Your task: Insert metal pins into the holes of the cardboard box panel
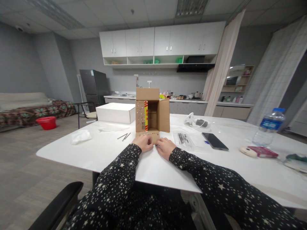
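A brown cardboard box (152, 116) rests on the white table with its opening facing me and its flaps folded out. Small pale dots are scattered over its left flap (140, 116), beside a strip of yellow and red tape (146, 115). Another row of dots runs along the lower flap (154, 135), which points toward me. My left hand (143, 142) lies over the left part of that lower flap, fingers bent against it. At the flap's right front corner, my right hand (165, 147) has its fingertips closed on the edge. Anything small inside the fingers is hidden.
Left of the box are a white box (116, 112), thin metal rods (125, 136) and a crumpled tissue (81, 136). To the right lie a clear case of small dark parts (183, 139), a phone (215, 141), a water bottle (268, 127) and a maroon packet (263, 152).
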Motion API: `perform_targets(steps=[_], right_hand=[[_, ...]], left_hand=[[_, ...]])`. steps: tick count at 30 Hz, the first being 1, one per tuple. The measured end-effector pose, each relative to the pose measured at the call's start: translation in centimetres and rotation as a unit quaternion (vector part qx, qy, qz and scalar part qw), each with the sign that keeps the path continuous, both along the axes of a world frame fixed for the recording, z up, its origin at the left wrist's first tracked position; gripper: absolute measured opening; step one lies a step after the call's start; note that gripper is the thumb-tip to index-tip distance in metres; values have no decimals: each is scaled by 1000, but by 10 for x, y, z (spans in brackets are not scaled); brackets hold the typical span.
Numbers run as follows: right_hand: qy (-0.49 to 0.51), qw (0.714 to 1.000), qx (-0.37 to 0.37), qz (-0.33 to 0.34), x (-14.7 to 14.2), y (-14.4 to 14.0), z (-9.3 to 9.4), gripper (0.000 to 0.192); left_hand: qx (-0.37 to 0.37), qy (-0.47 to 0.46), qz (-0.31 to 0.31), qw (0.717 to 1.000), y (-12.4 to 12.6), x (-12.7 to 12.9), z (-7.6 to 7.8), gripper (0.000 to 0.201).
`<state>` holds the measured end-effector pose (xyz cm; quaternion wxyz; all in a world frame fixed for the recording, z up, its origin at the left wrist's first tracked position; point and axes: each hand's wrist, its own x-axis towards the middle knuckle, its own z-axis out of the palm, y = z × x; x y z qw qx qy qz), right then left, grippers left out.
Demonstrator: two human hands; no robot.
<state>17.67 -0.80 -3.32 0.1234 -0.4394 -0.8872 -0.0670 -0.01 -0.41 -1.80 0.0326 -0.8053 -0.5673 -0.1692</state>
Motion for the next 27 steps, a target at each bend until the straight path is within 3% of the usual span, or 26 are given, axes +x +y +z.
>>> perform_targets(steps=[13, 20, 27], right_hand=[[3, 1000, -2, -1, 0, 0, 0, 25], [4, 1000, 2, 1, -1, 0, 0, 26], [2, 1000, 6, 2, -1, 2, -1, 25]], left_hand=[[-9, 24, -35, 999, 1, 2, -1, 17], [-5, 43, -41, 998, 9, 2, -11, 15], [77, 43, -2, 996, 12, 1, -13, 17]])
